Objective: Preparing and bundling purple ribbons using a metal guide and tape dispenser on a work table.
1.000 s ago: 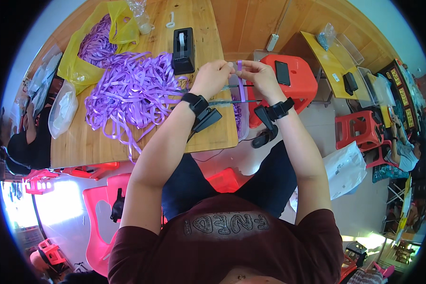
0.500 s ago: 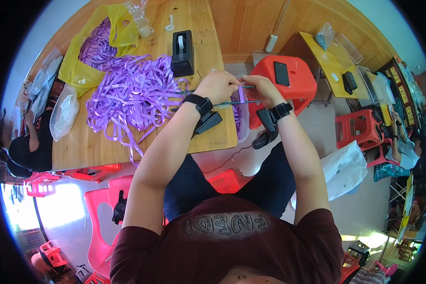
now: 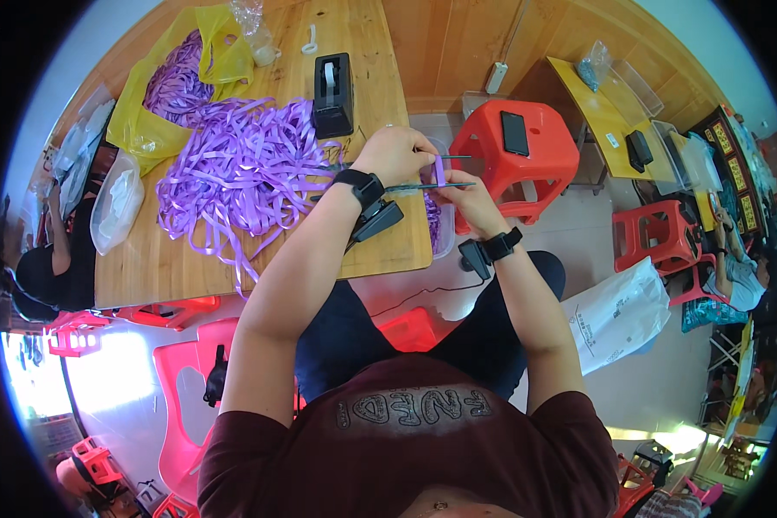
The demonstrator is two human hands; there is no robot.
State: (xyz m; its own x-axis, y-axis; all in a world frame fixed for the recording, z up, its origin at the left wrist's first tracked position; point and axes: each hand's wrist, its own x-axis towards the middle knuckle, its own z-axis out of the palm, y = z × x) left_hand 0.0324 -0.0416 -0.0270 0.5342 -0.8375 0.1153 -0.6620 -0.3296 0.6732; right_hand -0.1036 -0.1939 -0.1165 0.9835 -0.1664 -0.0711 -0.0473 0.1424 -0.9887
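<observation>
Ribbon point(image 3: 440, 171) ahead, twelve o'clock: likely light, soft, slippery; we'd pinch edges. Left hand point(image 3: 394, 153), fingertips together; right hand point(image 3: 475, 207), we can't tell.

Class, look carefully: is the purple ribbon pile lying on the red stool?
No, the ribbon pile lies on the wooden table, while the stool holds a phone.

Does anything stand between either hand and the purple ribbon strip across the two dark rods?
Nothing visible: the left hand is beside the upper end of the purple ribbon strip, the right hand by its lower end, though contact is unclear. The black tape dispenser stands aside.
</observation>
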